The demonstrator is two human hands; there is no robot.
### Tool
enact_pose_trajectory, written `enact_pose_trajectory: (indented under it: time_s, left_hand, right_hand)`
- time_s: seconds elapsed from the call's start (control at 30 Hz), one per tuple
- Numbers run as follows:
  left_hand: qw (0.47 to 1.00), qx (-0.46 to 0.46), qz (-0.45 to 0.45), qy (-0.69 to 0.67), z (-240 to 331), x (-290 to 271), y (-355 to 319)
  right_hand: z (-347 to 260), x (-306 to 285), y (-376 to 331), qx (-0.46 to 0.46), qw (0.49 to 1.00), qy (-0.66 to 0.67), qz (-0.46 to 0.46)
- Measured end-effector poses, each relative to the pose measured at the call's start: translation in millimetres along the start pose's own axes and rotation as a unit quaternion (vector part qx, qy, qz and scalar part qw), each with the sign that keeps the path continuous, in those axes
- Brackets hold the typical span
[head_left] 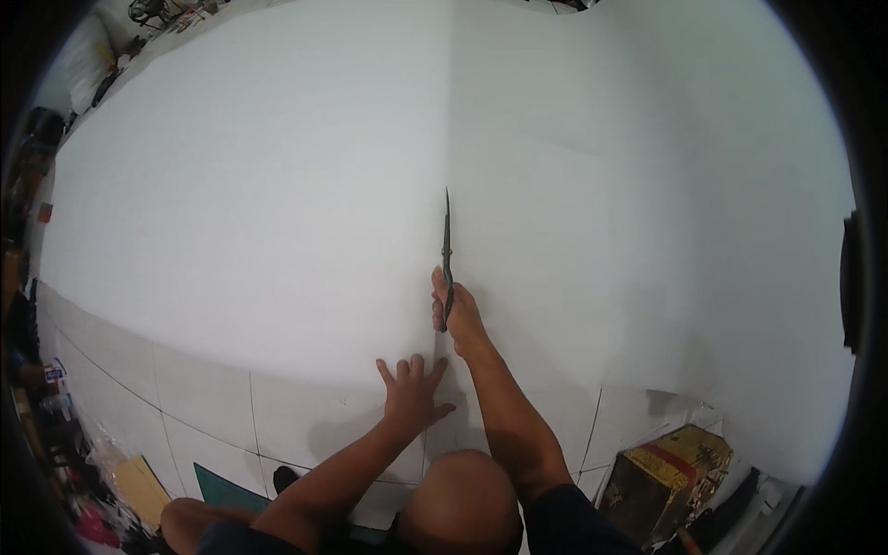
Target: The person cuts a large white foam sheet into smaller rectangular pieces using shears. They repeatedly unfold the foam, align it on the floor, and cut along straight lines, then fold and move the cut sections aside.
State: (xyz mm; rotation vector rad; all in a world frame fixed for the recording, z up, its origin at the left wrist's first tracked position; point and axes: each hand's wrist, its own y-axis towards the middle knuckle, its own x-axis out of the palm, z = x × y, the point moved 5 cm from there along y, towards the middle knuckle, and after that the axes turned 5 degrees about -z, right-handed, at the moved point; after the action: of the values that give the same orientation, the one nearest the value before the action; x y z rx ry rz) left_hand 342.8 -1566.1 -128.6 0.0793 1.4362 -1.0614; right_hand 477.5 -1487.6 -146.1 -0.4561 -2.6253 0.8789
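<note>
A large white sheet [250, 203] lies spread over the floor. A straight line runs away from me through its middle, with a greyer white part [564, 240] on the right. My right hand [462, 314] is closed round the handles of dark metal scissors [448, 231]. The blades point away from me along that line and look closed or nearly so. Nearer to me, my left hand [412, 393] rests with fingers spread at the sheet's near edge. Its fingertips touch the white material, and nothing is held in it.
Pale floor tiles [203, 407] show along the near edge. A worn yellow and brown box [666, 472] stands at the lower right. A green mat [227, 490] lies at the lower left. Clutter, with a tan board [143, 486] among it, lines the left side.
</note>
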Motion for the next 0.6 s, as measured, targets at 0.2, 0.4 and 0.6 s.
enact_pose_trajectory:
  time_s: [0.2, 0.4, 0.6]
  left_hand:
    - [1.0, 0.009, 0.0, 0.0, -1, -4, 2]
    - [1.0, 0.011, -0.004, -0.013, 0, -8, 1]
    - [0.999, -0.002, -0.035, -0.029, -3, -10, 2]
  right_hand:
    - [-53, -6, 79, 0.015, 0.999, -0.042, 0.024]
    - [-84, -3, 113, -0.013, 0.992, -0.088, 0.087]
    - [-80, -7, 138, -0.043, 0.989, -0.114, 0.082]
